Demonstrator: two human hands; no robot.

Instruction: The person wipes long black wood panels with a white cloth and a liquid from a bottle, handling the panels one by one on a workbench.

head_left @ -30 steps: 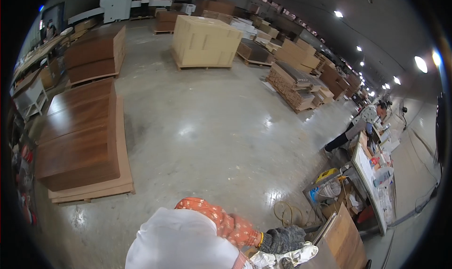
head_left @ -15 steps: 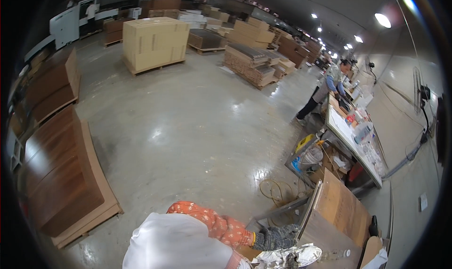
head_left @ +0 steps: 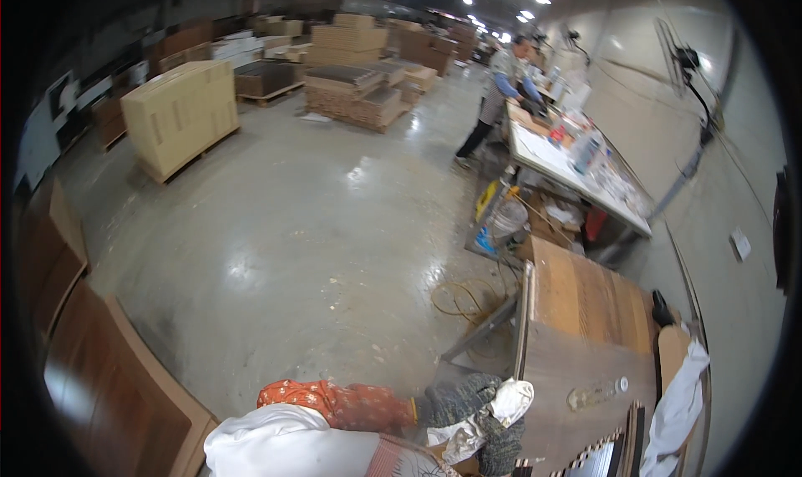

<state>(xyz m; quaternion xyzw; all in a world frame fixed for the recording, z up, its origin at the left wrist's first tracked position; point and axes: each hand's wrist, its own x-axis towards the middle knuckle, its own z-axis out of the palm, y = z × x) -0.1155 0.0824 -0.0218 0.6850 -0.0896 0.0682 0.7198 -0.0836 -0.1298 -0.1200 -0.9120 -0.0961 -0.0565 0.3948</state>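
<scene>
Polished concrete floor (head_left: 276,226) stretches away to pallet stacks, and we work at its near end beside a wood-topped bench (head_left: 555,368). Our fingers are buried in a crumpled white cloth (head_left: 511,403) bunched between our two grey knit gloves, so we cannot tell how tightly either hand closes. Our left hand (head_left: 458,399) touches its upper folds; our right hand (head_left: 501,449) lies against it lower down, partly cut off by the frame. The cloth sits just at the bench's near left edge, and whether it rests there or hangs clear is hidden. To handle it well, we should keep it gathered in a compact pad, with both hands sharing the folds so that no corner trails. Dark smudges show among the folds, so turning a cleaner face outward seems wise. Further out, a clear bottle (head_left: 597,394) lies on its side on the benchtop; we would do best to keep our sleeve and any loose cloth away from it, since it could roll. Dark strips (head_left: 636,440) lie nearer us, likely to snag fabric. Beyond, a coiled hose (head_left: 455,300) lies on the floor left of the bench, worth keeping our feet out of.
</scene>
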